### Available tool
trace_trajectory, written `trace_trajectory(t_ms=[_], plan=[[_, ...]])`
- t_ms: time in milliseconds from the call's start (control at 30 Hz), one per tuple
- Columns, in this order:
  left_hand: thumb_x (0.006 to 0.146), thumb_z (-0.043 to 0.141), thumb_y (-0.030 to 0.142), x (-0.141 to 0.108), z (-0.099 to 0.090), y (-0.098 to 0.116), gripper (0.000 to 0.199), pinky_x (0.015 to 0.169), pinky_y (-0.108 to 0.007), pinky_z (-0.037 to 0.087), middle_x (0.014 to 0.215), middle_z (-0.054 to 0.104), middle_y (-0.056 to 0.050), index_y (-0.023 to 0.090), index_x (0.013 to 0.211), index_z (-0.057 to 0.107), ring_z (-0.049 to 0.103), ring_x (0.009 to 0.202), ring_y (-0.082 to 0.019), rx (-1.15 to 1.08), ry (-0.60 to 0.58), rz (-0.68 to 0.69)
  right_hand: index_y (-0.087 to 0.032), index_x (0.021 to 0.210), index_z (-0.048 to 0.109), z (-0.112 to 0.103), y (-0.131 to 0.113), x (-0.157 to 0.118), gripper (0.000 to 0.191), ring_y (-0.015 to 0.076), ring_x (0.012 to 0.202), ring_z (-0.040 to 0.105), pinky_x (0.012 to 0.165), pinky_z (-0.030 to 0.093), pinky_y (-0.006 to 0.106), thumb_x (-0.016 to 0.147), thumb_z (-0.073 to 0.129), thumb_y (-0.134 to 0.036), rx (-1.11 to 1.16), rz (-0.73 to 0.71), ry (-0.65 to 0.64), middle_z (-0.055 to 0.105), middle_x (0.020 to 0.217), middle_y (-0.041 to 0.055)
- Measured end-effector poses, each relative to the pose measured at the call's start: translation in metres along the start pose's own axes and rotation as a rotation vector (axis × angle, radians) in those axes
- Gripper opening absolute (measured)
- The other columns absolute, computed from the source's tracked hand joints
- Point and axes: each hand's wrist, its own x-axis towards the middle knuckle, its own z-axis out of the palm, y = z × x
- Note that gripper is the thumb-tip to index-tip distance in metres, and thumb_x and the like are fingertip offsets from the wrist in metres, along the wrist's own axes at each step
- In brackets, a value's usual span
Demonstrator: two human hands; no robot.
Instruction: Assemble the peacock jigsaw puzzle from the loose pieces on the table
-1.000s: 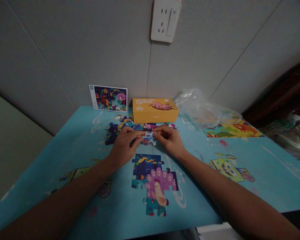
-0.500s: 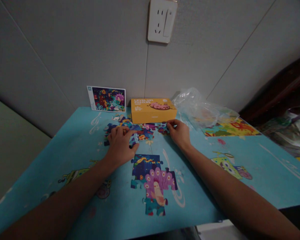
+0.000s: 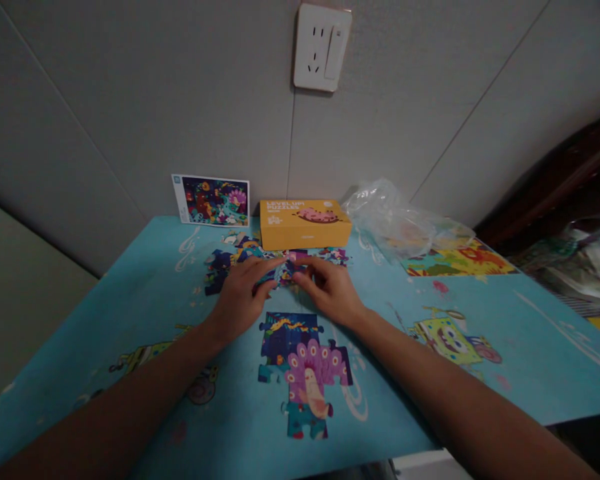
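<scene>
My left hand (image 3: 243, 290) is over the loose puzzle pieces, thumb and fingertips closed about a pale-blue patterned puzzle piece (image 3: 281, 272). Facing it, my right hand (image 3: 333, 288) has its thumb and index fingertip at the same small piece; its far edge is hard to make out. Loose puzzle pieces (image 3: 217, 261) lie behind and left of my hands, partly covered by them. Nearer to me lies a joined puzzle section (image 3: 307, 373) with a purple peacock-like figure and a dark blue upper part.
A yellow puzzle box (image 3: 305, 230) stands behind the pieces, beside a picture card (image 3: 213, 201) leaning on the wall. Clear plastic bag (image 3: 385, 217) and a colourful sheet (image 3: 465, 260) lie at the right. A cartoon-printed blue cloth (image 3: 145, 413) covers the table.
My right hand has moved left from the pieces by the box to meet my left hand. The left fingers have straightened towards the right. The joined section stays put.
</scene>
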Motion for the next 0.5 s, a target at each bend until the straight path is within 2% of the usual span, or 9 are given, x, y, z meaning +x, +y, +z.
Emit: trace_trajectory(t_ms=[33, 100, 200, 333, 500], plan=[[0.091, 0.056, 0.018, -0.001, 0.000, 0.002, 0.039, 0.095, -0.034, 0.049, 0.116, 0.068, -0.006, 0.025, 0.129, 0.057, 0.064, 0.106, -0.021, -0.045, -0.001, 0.067, -0.016, 0.105, 0.066, 0.002, -0.005, -0.002, 0.027, 0.0109, 0.054, 0.047, 0.057, 0.035, 0.025, 0.091, 0.056, -0.037, 0.024, -0.031, -0.032, 0.059, 0.066, -0.0018], [0.092, 0.058, 0.019, -0.003, 0.000, 0.005, 0.045, 0.095, -0.031, 0.050, 0.123, 0.066, -0.006, 0.025, 0.136, 0.050, 0.065, 0.108, -0.019, -0.121, -0.020, 0.128, -0.017, 0.085, 0.064, 0.005, -0.010, -0.006, 0.024, 0.0097, 0.052, 0.043, 0.054, 0.032, 0.024, 0.091, 0.055, -0.038, 0.053, -0.057, -0.071, 0.052, 0.060, -0.0035], [0.089, 0.062, 0.021, -0.006, 0.002, 0.007, 0.057, 0.092, -0.029, 0.053, 0.129, 0.064, -0.007, 0.024, 0.142, 0.041, 0.066, 0.108, -0.019, -0.192, -0.055, 0.056, -0.019, 0.063, 0.048, 0.005, -0.006, -0.008, 0.036, 0.0089, 0.051, 0.037, 0.051, 0.027, 0.024, 0.091, 0.054, -0.040, 0.099, -0.008, -0.091, 0.042, 0.055, -0.0052], [0.087, 0.061, 0.019, -0.007, 0.006, 0.006, 0.059, 0.089, -0.032, 0.054, 0.127, 0.064, -0.009, 0.023, 0.143, 0.041, 0.066, 0.108, -0.022, -0.239, -0.116, -0.055, -0.020, 0.063, 0.046, 0.008, 0.004, -0.007, 0.037, 0.0092, 0.051, 0.036, 0.049, 0.025, 0.025, 0.090, 0.054, -0.043, 0.177, 0.096, -0.105, 0.040, 0.054, -0.0055], [0.086, 0.062, 0.022, -0.008, 0.006, 0.008, 0.048, 0.080, -0.031, 0.055, 0.103, 0.071, -0.006, 0.021, 0.134, 0.052, 0.069, 0.085, -0.019, -0.278, -0.069, -0.188, -0.021, 0.087, 0.050, 0.012, 0.007, -0.008, 0.026, 0.0105, 0.053, 0.044, 0.052, 0.033, 0.024, 0.088, 0.058, -0.045, 0.381, 0.151, -0.052, 0.049, 0.061, -0.0061]])
